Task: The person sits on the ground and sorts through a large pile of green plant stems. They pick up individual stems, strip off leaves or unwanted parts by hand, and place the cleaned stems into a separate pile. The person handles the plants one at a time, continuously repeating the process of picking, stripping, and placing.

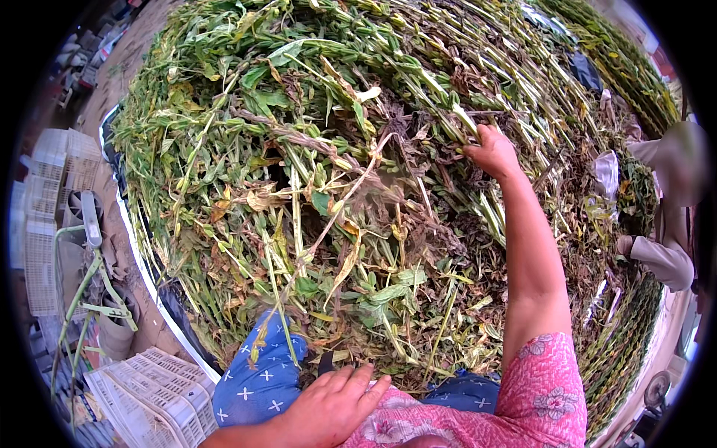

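My right hand (493,152) reaches far forward. Its fingers close around the pale cut end of a pod-bearing stalk (460,115), apparently sesame, which runs up and left into the heap. My left hand (344,395) lies back-up at my waist, against the pink flowered shirt (431,423). A small dark object (325,363) shows just beyond its fingers; whether I hold it is hidden. Before me spreads a large heap of cut plants (196,151), with green pods and withered leaves. One thin brown stalk (353,190) crosses its middle.
Another person (666,257) is at the heap's right side. A white-edged dark sheet (131,235) borders the heap on the left. Beyond it are a plastic crate (154,395), stacked crates (47,224) and a green metal frame (73,302). A tied bundle of stalks (622,73) lies far right.
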